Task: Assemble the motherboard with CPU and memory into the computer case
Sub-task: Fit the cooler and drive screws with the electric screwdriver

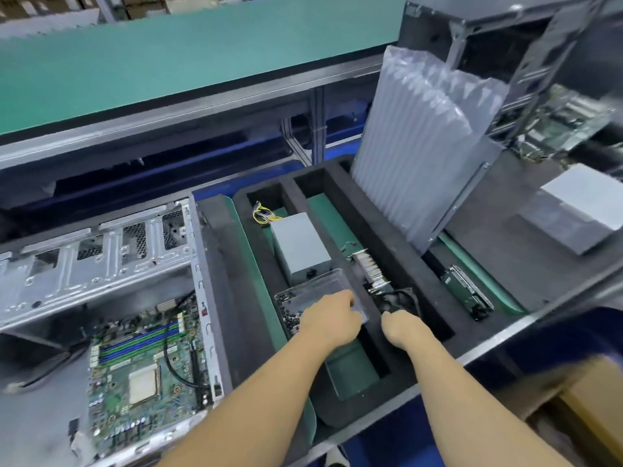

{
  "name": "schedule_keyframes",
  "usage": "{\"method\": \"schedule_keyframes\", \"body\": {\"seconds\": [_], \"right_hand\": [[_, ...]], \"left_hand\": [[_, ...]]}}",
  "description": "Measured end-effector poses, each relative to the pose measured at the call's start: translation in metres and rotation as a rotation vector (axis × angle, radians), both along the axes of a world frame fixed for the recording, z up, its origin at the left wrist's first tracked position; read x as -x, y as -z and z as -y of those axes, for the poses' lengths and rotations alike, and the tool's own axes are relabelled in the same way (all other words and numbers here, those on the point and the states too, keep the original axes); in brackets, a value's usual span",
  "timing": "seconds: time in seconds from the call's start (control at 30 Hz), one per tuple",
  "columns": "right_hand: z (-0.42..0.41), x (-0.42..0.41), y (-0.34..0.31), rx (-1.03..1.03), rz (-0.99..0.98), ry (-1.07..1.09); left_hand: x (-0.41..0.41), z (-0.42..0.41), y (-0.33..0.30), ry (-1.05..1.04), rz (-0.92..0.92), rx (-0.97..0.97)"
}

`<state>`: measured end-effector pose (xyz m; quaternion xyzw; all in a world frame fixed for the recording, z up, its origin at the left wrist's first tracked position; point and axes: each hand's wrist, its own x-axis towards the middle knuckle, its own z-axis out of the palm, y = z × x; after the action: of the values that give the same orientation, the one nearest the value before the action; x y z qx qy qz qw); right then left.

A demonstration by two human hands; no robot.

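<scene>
The open computer case (101, 264) lies at the left with the green motherboard (141, 375) inside it. The board carries the CPU (143, 385) and blue and green memory slots (135, 345). My left hand (328, 316) reaches into a clear plastic box (317, 288) of small screws in the black foam tray (367, 210); its fingertips point down into the box and are hidden. My right hand (401, 326) is at the near edge of a black cooler fan (403, 298) with a finned heatsink (371, 267). Its fingers curl downward out of sight.
A grey power supply (300, 244) with yellow wires sits behind the clear box. A hard drive (468, 291) lies in the right slot, beside an air-cushion bag (418, 153). Another case (505, 55) stands at the back right, and a green conveyor belt (168, 62) runs behind.
</scene>
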<state>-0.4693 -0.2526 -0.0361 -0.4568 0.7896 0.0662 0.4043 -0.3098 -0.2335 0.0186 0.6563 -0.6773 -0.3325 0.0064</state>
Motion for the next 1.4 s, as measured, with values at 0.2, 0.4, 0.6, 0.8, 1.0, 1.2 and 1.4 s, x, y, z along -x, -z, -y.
{"method": "schedule_keyframes", "body": {"seconds": [0.2, 0.4, 0.6, 0.8, 1.0, 1.2, 1.4], "right_hand": [[0.006, 0.007, -0.007, -0.08, 0.14, -0.08], [0.006, 0.001, 0.001, -0.091, 0.189, -0.152], [0.007, 0.021, 0.021, 0.145, 0.175, 0.165], [0.009, 0.022, 0.011, 0.444, 0.286, 0.34], [0.024, 0.021, -0.018, 0.737, 0.368, 0.43], [0.03, 0.023, -0.031, 0.744, 0.436, 0.429], [0.041, 0.012, -0.067, 0.699, 0.822, 0.423]], "left_hand": [[0.016, -0.003, 0.007, -0.032, -0.098, -0.003], [0.019, -0.01, 0.016, -0.051, -0.11, -0.01], [0.02, -0.011, 0.019, -0.134, -0.13, 0.055], [0.021, -0.01, 0.016, -0.169, -0.161, 0.13], [0.018, -0.009, 0.015, -0.175, -0.194, 0.17], [0.017, -0.005, 0.012, -0.146, -0.215, 0.215], [0.026, 0.002, 0.011, -0.077, -0.331, 0.208]]}}
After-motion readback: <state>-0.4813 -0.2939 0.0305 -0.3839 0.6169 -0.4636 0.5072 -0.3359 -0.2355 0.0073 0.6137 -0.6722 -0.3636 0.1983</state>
